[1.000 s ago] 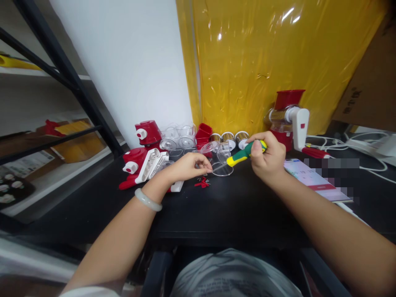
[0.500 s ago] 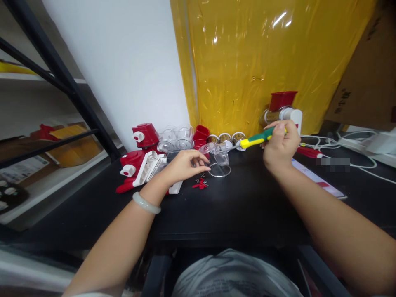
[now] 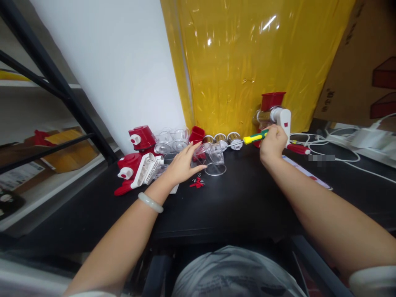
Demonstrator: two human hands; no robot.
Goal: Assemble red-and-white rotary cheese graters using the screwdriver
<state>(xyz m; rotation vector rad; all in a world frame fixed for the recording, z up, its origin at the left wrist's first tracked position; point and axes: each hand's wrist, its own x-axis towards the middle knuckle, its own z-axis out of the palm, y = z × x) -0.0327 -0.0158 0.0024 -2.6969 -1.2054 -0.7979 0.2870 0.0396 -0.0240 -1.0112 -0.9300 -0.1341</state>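
My left hand [image 3: 183, 166], fingers spread, is at the left side of a clear plastic grater housing [image 3: 218, 156] standing on its ring-shaped base. Whether the fingertips touch the housing I cannot tell. My right hand [image 3: 274, 143] is closed around the green and yellow handle of a screwdriver [image 3: 256, 137]. Its thin shaft points left, with the tip close to the housing's upper right side. Just in front of my left hand lie small red plastic pieces [image 3: 196, 184] with several loose screws.
Metal grater drums [image 3: 235, 141] line the back. Red bases [image 3: 141, 138], clear housings [image 3: 181, 138] and white crank handles [image 3: 144, 172] crowd the left. An assembled rotary grater [image 3: 283, 117], a phone [image 3: 306, 172] and white cables [image 3: 337, 154] are on the right.
My left hand has spread its fingers and reached slightly forward along the housing. The screwdriver has drawn back a little to the right, still in my right hand. The view has shifted slightly.
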